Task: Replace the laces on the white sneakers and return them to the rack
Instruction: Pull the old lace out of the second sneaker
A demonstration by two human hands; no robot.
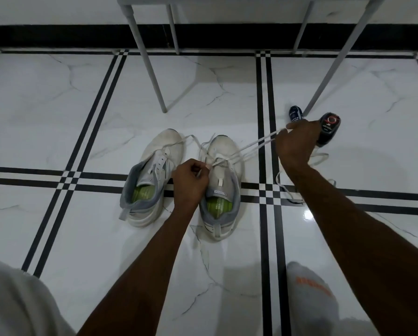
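Two sneakers (186, 180), two bottles (312, 124)

We see our bare forearms, pale trousers (14, 304), and a white sock (312, 294) with orange lettering.

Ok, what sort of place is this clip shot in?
Most likely a room inside a home. The floor is glossy white marble-look tile with black inlay lines, a black skirting runs along the wall, and grey furniture legs stand near the white sneakers.
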